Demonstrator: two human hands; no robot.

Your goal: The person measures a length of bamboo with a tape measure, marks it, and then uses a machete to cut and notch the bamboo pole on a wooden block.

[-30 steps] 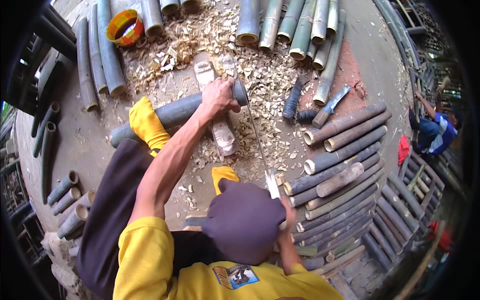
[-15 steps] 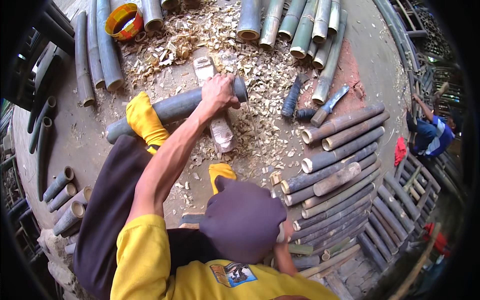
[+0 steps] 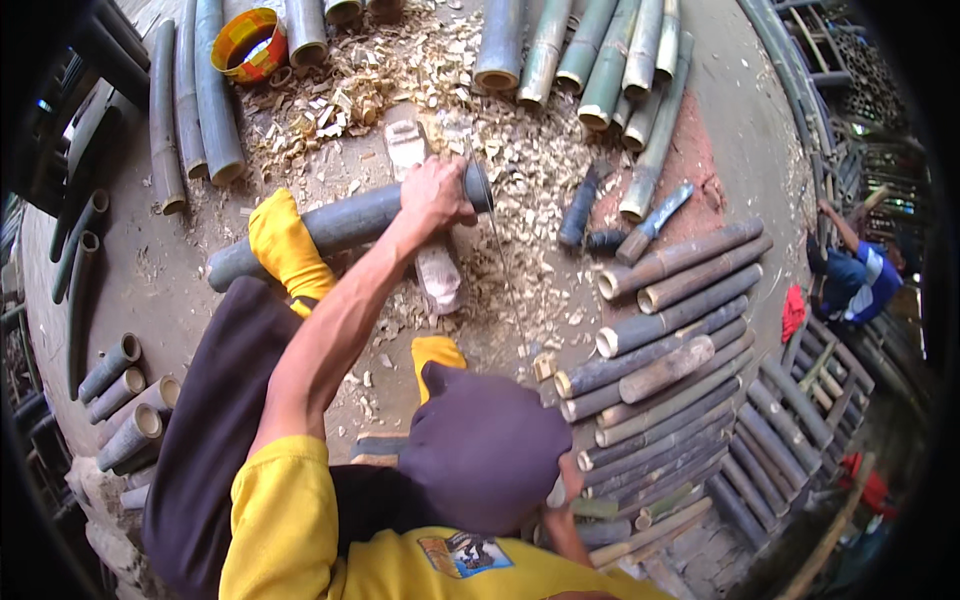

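Observation:
My left hand (image 3: 436, 193) is wrapped over a thick dark bamboo tube (image 3: 350, 220) close to its right end. The tube lies across a pale, notched wooden block (image 3: 440, 280), and my yellow-socked left foot (image 3: 285, 235) presses on its other part. A thin saw blade (image 3: 503, 260), seen nearly edge-on, meets the tube's right end just beyond my fingers and runs down toward my right knee. At the lower right, my right hand (image 3: 570, 480) is closed around the saw's handle end, partly hidden behind the knee.
Wood chips (image 3: 525, 155) cover the ground around the block. A wide-bladed knife (image 3: 655, 222) and a dark sheath (image 3: 580, 210) lie to the right, above a row of cut bamboo tubes (image 3: 680, 325). An orange-yellow container (image 3: 222, 55) stands at far left. Another person (image 3: 865, 270) sits at far right.
The view has shifted slightly. My left hand still grips the bamboo tube in the same place; the saw blade now shows more clearly at the tube's end, extending past its far side.

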